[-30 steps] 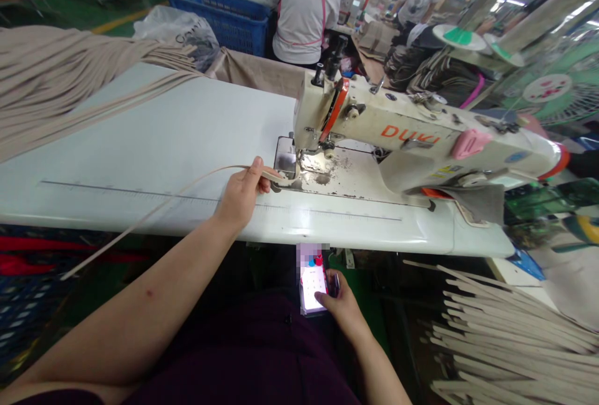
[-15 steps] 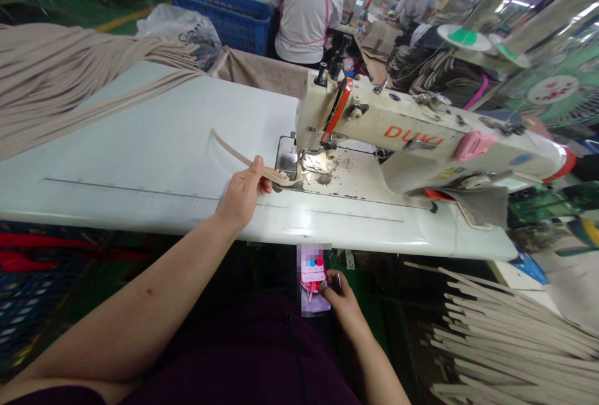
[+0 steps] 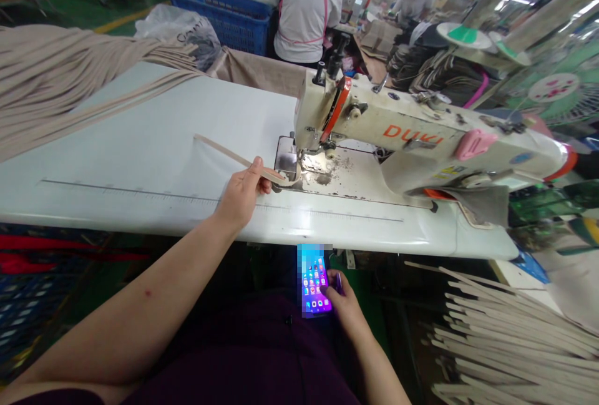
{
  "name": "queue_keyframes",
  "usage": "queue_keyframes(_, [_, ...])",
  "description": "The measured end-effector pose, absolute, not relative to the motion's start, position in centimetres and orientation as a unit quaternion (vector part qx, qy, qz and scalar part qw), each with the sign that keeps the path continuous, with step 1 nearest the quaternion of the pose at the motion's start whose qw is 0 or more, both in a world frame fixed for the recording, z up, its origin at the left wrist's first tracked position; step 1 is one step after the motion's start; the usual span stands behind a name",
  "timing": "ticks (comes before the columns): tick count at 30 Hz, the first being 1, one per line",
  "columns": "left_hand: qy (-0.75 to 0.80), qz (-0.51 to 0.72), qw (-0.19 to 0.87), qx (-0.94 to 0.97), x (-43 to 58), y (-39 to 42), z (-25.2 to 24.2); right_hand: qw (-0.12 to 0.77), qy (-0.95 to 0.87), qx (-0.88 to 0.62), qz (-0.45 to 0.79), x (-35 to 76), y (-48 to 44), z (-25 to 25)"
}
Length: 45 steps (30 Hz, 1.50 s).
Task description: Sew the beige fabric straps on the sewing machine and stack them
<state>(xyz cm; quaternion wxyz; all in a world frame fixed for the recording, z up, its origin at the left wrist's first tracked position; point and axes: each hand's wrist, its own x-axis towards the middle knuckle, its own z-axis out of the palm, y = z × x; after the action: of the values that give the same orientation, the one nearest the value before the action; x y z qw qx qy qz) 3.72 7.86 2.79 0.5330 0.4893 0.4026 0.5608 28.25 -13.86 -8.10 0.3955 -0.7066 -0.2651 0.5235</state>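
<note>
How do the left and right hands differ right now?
The left hand rests on the white table, pinching a beige strap by the sewing machine; the right hand sits below the table edge, holding a lit smartphone. Both hands are bare.

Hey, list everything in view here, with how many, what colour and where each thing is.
Industrial sewing machine: one, cream with orange lettering, right on the table.
Sewing table: one, white, across the view.
Strap bundle: one, beige, draped over the table's far left.
Cut straps: many, beige, lower right, below the table.
Crate: one, blue, beyond the table.
Plastic bag: one, whitish, beside the crate.
Co-workers: two, white shirts, beyond the machine.
Strap: one, beige, at the presser foot.
Smartphone: one, lit blue screen, below the table.
Left hand: pinching the strap.
Right hand: holding the smartphone.
</note>
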Motion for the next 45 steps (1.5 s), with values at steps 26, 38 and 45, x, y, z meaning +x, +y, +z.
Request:
queue_keyframes(26, [0.406,0.557,0.539,0.485,3.7,7.7,3.1,0.404,-0.279,-0.703,0.514,28.7,-13.6,-8.9])
queue_keyframes(38, [0.473,0.509,0.494,0.523,3.4,6.7,3.3,0.390,-0.304,-0.727,0.476,28.3,-13.6,-7.7])
queue_keyframes(45, [0.417,0.516,0.509,0.548,3.6,6.3,4.3,0.372,-0.313,-0.734,0.475,28.6,-13.7,-7.9])
